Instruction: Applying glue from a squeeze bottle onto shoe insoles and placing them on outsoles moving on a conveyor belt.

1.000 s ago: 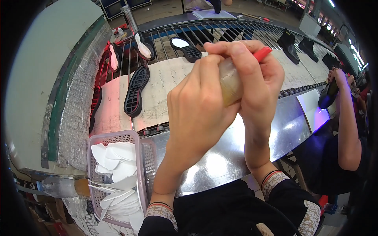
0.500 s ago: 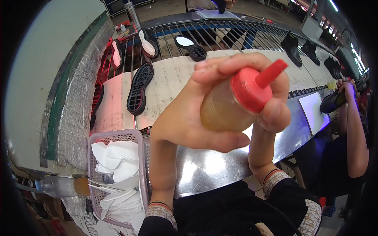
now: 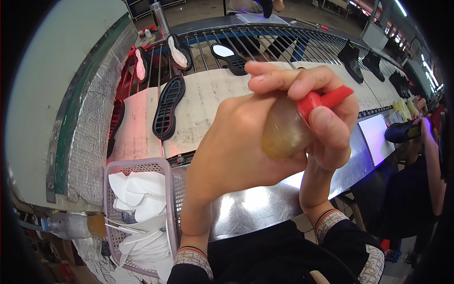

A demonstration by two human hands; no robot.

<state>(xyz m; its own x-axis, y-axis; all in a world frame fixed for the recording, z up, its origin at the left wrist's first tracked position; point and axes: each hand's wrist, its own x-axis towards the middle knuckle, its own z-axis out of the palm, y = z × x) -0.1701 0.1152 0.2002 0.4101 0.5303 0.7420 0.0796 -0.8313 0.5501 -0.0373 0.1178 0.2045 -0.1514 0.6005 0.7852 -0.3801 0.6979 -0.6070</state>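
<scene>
Now right hand (image 3: 338, 135) is pinching more of red cap (image 3: 310, 102) atop bottle (image 3: 286, 130); left hand (image 3: 239, 142) is cupping bottle, neither free.

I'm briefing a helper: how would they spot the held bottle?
Start from the pale belt crossing the view. In front of it, the left hand and right hand hold a small, yellowish bottle. Its red, spouted cap sets it apart from the clear bottle lying at lower left.
</scene>
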